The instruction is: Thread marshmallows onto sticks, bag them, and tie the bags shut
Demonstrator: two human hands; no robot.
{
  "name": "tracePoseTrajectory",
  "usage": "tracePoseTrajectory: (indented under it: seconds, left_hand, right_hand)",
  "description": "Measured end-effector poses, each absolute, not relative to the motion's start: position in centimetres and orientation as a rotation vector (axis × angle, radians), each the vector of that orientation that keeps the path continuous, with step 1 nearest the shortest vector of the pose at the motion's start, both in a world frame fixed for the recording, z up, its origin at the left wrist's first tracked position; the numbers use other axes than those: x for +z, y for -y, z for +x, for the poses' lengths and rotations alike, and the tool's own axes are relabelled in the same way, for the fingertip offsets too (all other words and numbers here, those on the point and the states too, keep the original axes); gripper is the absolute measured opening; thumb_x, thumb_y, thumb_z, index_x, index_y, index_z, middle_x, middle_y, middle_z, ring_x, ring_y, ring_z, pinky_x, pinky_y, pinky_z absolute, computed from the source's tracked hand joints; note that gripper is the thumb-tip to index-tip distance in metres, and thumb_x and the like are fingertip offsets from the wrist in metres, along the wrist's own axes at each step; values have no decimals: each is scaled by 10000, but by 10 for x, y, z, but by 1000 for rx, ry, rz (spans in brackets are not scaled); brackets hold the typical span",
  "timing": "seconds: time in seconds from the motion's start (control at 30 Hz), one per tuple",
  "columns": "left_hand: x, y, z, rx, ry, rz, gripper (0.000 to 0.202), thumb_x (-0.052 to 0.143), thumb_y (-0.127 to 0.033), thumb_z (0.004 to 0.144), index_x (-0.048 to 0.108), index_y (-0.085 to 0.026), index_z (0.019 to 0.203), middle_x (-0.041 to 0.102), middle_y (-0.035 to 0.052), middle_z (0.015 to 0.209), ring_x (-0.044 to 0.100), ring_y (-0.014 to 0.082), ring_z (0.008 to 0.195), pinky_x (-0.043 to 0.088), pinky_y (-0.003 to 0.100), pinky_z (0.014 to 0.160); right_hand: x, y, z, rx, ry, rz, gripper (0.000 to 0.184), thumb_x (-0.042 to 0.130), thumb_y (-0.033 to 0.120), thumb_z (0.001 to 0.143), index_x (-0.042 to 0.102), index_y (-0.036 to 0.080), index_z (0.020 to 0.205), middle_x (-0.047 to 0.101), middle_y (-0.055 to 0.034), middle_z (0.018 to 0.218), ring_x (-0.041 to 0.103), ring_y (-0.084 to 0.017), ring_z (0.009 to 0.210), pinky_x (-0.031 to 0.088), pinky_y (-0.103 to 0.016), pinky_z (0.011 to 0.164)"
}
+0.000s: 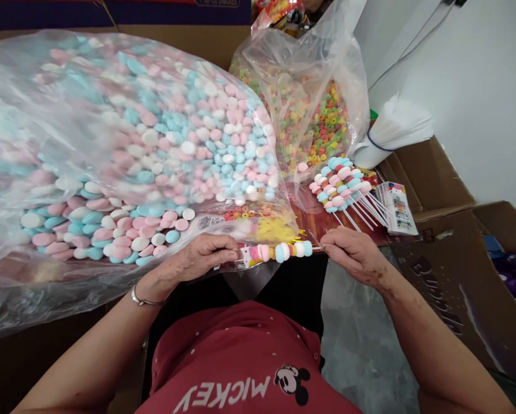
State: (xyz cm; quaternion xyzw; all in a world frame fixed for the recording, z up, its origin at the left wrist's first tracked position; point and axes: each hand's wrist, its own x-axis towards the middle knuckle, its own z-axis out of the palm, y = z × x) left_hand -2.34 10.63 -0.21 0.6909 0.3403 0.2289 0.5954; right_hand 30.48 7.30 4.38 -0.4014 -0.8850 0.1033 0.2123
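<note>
Between my hands lies a candy skewer (283,252), level, with pink, white and blue marshmallow-like candies and small ring candies threaded on a white stick. My left hand (210,254) pinches a clear printed wrapper (249,255) at the skewer's left end. How far the wrapper covers the candies is hard to tell. At the other end, my right hand (355,253) has its fingers closed on the white stick. Just beyond my hands lie several yellow twist ties (279,230). Finished candy skewers (339,184) are stacked to the right, sticks pointing toward me.
A big clear bag (188,123) of pastel candies fills the left, with loose candies (123,230) at its mouth. Behind are a bag of ring candies (313,121) and a cup of white sticks (381,138). Flat printed wrappers (398,210) and cardboard boxes (439,270) stand right.
</note>
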Motion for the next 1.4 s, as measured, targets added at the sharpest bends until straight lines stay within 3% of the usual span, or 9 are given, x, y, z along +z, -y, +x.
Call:
tracePoseTrajectory:
  seconds: [0.13,0.33,0.67,1.07,1.23,1.4]
  left_hand:
    - [-3,-108,-28,486,-800,1640,245,640,-360,835,658,-168,685,575,1,597,489,107,536,390,193,510]
    - [2,-106,-28,549,-831,1692,241,663,-363,817,653,-170,673,581,4,604,477,108,539,389,191,510]
    - [9,-106,-33,484,-798,1801,221,615,-332,854,676,-178,708,596,5,604,504,111,537,399,183,513]
    - [10,-119,-37,339,-697,1586,217,656,-339,822,689,-158,707,638,26,615,540,123,547,431,194,513]
    - [9,-118,-34,465,-763,1597,207,667,-342,807,676,-154,722,616,17,627,521,117,558,425,201,529]
    - [6,-111,-36,574,-846,1597,225,667,-365,805,656,-149,745,596,20,644,496,115,567,401,206,513]
  right_hand:
    - [48,-74,301,61,2512,-945,123,494,156,926,600,204,886,638,-13,725,533,-144,669,392,-296,667]
    - [51,-71,299,-18,2507,-970,141,475,165,937,595,205,874,632,-15,696,540,-153,654,398,-301,655]
    - [53,-72,299,368,2654,-1108,240,385,210,991,584,195,857,652,-13,742,561,-140,678,401,-270,636]
    - [79,-82,295,-156,2590,-812,129,519,216,942,614,279,1001,691,-16,821,536,-169,733,384,-353,692]
    - [74,-83,283,-161,2584,-835,109,501,169,922,589,219,882,622,-15,679,510,-160,640,386,-325,625]
    - [66,-80,277,-132,2546,-950,180,462,143,928,568,210,800,624,0,660,522,-142,606,390,-298,609]
